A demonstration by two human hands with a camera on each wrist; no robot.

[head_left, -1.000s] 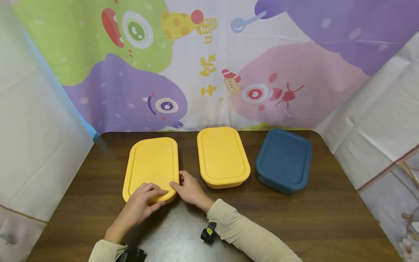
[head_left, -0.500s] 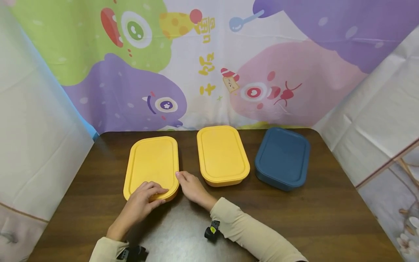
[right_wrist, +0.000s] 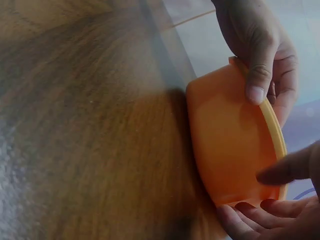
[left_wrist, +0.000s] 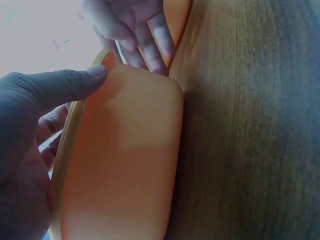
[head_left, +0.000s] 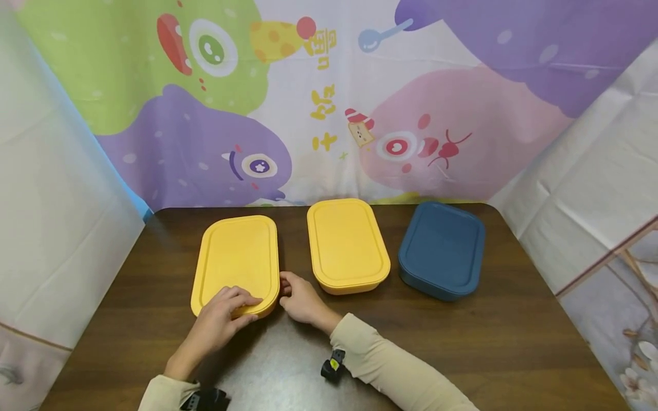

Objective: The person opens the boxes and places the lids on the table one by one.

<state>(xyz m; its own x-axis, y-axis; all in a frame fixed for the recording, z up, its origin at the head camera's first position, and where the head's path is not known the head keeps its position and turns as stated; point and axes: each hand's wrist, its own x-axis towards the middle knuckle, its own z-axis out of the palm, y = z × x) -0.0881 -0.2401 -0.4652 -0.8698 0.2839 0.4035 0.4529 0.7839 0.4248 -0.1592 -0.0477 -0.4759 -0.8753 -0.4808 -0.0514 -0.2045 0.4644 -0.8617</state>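
In the head view, a yellow lidded food container (head_left: pixel 240 251) lies on the left of the table. My left hand (head_left: pixel 222 317) grips its near edge. Its fingers lie over the lid, and in the left wrist view the thumb (left_wrist: pixel 70 86) presses the lid's rim from the side. At the near right corner is my right hand (head_left: pixel 303 299), fingertips against the container's side wall (right_wrist: pixel 225 135) and thumb held apart from the fingers. The right wrist view shows those fingers (right_wrist: pixel 265 215) spread loosely along the wall. The lid looks seated; the container's inside is hidden.
A second yellow container (head_left: pixel 349 245) stands right of the first, with a dark blue one (head_left: pixel 443 250) beyond it. All rest on a brown wooden table (head_left: pixel 493 354). A cartoon-printed cloth (head_left: pixel 329 171) hangs at the table's back edge.
My right thumb has come off the lid's near right corner and dropped beside the wall. The right fingers have shifted along that side. My left hand keeps its place.
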